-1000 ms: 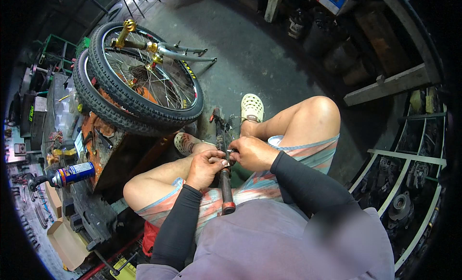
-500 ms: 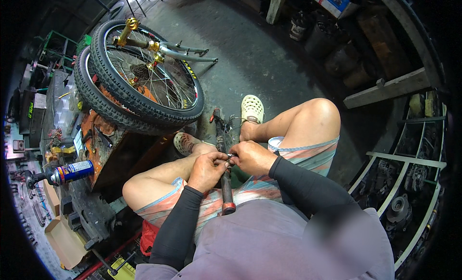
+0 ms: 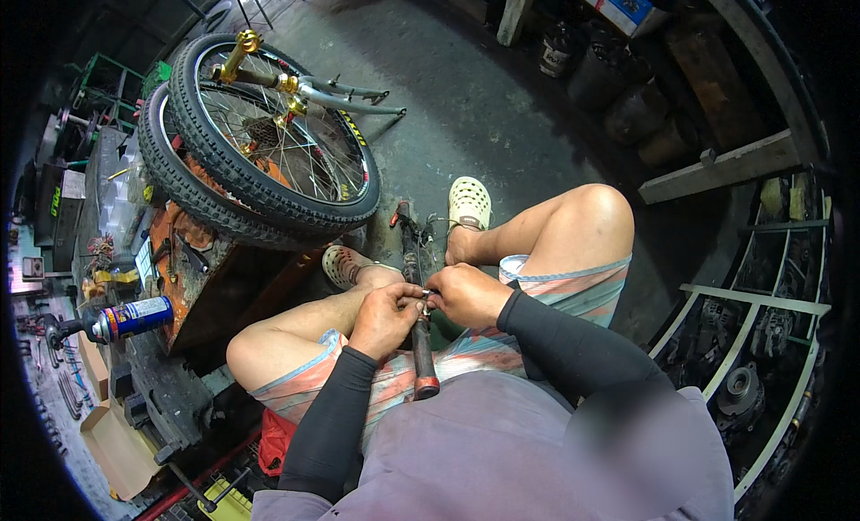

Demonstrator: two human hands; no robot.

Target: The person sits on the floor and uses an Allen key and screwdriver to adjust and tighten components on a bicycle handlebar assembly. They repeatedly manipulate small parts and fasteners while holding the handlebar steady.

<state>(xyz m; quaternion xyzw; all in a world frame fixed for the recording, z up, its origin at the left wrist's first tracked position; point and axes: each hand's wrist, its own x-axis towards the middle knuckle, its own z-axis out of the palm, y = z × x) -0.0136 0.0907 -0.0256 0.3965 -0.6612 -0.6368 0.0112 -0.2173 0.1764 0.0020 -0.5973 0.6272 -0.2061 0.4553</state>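
Observation:
A dark bicycle handlebar [image 3: 425, 349] with a red-ringed end lies lengthwise between my legs, its near end at my lap. Cables and a lever-like part [image 3: 403, 214] show at its far end. Over the middle of the bar, the fingertips of my left hand [image 3: 385, 318] are pinched together on a small metal part [image 3: 427, 293]. My right hand [image 3: 468, 295] meets them from the other side, fingers closed on the same part. The fingers hide most of it, so its exact kind cannot be made out.
Two knobbly-tyred bicycle wheels [image 3: 269, 218] lean at the left, with a grey fork [image 3: 349, 98] on top. A blue spray can [image 3: 134, 316] lies on the cluttered bench. Metal racks [image 3: 761, 297] with parts stand at the right, wooden beams [image 3: 721, 165] behind them.
My fingers have shifted very slightly around the small metal part. The handlebar and everything around it look the same.

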